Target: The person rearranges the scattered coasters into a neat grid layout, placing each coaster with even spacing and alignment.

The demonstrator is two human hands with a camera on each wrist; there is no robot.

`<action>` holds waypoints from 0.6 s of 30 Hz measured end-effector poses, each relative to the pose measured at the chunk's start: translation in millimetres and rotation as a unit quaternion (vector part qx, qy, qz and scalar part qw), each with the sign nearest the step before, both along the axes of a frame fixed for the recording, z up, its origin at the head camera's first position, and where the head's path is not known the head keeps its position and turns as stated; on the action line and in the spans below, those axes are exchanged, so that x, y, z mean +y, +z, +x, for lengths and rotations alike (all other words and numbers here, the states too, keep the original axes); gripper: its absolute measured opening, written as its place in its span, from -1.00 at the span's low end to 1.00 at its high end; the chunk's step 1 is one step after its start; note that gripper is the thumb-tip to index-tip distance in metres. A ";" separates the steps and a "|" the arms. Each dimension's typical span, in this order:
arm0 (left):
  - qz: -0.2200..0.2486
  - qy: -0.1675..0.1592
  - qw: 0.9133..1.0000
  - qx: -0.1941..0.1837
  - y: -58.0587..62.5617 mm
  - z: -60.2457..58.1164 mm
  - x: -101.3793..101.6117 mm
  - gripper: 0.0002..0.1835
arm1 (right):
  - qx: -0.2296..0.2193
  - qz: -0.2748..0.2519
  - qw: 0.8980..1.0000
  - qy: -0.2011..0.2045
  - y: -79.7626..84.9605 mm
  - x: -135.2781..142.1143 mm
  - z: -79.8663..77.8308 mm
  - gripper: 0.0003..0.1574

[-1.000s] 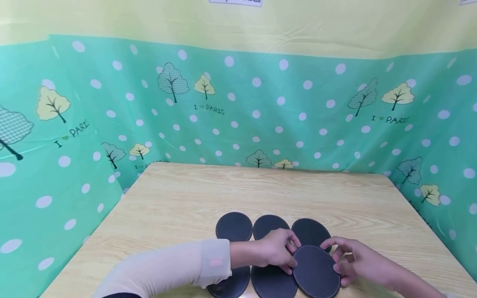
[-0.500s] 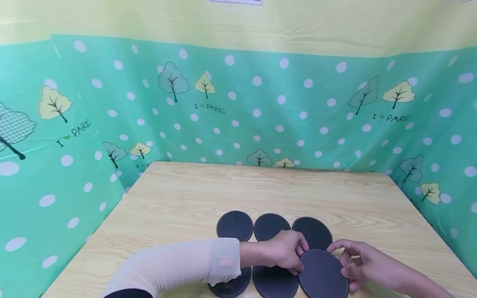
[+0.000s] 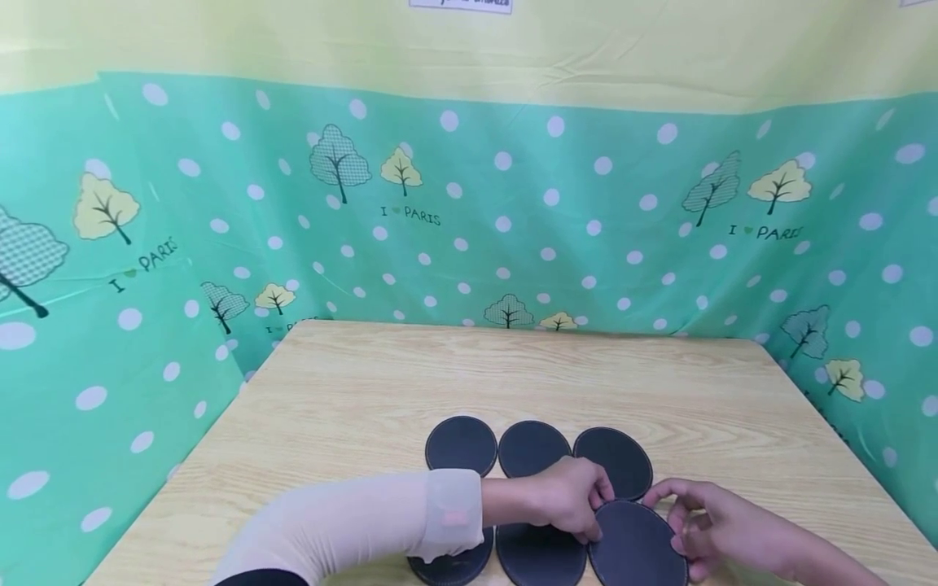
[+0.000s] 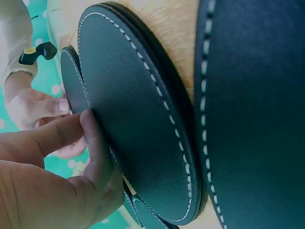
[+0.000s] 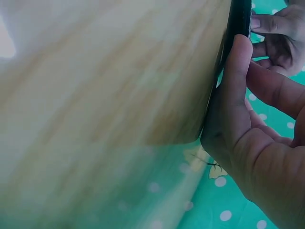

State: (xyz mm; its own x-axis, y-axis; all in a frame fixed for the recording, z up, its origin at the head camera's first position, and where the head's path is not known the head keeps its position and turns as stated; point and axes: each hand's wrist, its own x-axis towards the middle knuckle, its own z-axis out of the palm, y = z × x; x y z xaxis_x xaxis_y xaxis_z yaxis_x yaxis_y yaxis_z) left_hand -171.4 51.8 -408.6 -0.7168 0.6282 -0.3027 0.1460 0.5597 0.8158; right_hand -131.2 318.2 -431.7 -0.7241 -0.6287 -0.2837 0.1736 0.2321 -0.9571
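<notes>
Round black coasters with pale stitched rims lie in two rows near the table's front. At the front right is a coaster (image 3: 637, 544) with both hands on its edge. My left hand (image 3: 573, 495) pinches its upper left rim with curled fingers. On the opposite side, my right hand (image 3: 709, 525) grips the right rim between thumb and fingers. In the left wrist view this coaster (image 4: 72, 83) shows beyond the front middle coaster (image 4: 131, 109), which looks like two layers. The right wrist view shows only its dark edge (image 5: 239, 24).
Behind sit the back left coaster (image 3: 462, 445), back middle coaster (image 3: 533, 448) and back right coaster (image 3: 614, 460). The front left coaster (image 3: 456, 563) is partly under my left sleeve (image 3: 366, 513). A patterned green curtain (image 3: 469, 212) surrounds the wooden table (image 3: 366, 382).
Both hands have shifted the front right coaster slightly right and toward me, from overlapping the back right coaster to just in front of it. The other coasters have stayed in place.
</notes>
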 end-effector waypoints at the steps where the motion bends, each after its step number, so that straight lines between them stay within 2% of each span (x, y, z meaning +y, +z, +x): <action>1: -0.004 -0.001 1.000 0.004 -0.1 0.0 0.3 -0.57 | -0.001 0.002 1.000 0.000 0.0 -0.2 -0.3 -0.40; 9: -0.016 -0.003 1.000 0.023 0.8 1.4 2.5 -0.58 | 0.007 0.019 1.000 -0.006 1.5 -4.3 -0.1 -0.38; 18: -0.026 0.003 0.999 0.025 -0.2 1.5 4.3 -0.57 | 0.030 0.064 0.997 -0.017 4.3 -11.2 1.0 -0.41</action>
